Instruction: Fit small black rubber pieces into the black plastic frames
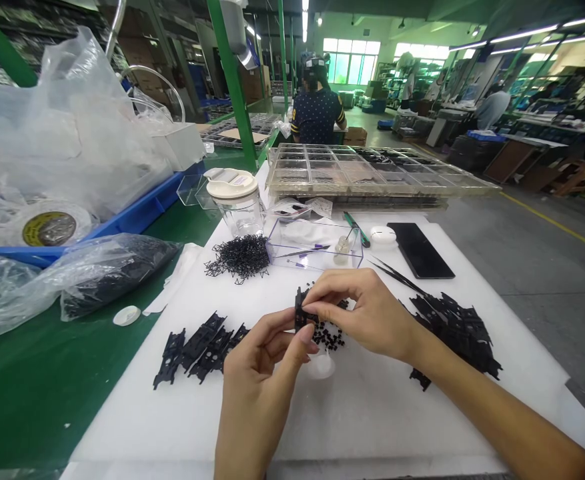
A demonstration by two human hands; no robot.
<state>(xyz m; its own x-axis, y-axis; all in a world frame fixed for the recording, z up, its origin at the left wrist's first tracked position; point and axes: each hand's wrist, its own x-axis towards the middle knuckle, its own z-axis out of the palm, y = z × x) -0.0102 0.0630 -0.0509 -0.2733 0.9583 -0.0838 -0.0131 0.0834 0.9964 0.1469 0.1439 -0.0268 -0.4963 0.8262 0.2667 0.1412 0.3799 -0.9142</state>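
Note:
Above the middle of the white board, my left hand [267, 370] is closed on a black plastic part [299, 308], held upright. Thumb and fingertips of my right hand [367, 310] pinch at that same part from the right; whether a smaller piece sits between them is hidden. Behind and below the fingers lie many tiny black pieces [329, 338] beside a small white translucent object [321, 365]. Flat black plastic parts [205, 343] rest to the left of my left hand. More of these flat parts are in a pile [455, 333] beyond my right forearm.
Tweezers [397, 275] touch the right pile. A heap of thin black pieces [239, 259], a lidded cup [235, 200], a clear box [317, 250], a green-handled cutter [357, 230] and a black phone [419, 250] stand farther back. A compartment tray [352, 175] lies behind; a person [317, 110] sits beyond.

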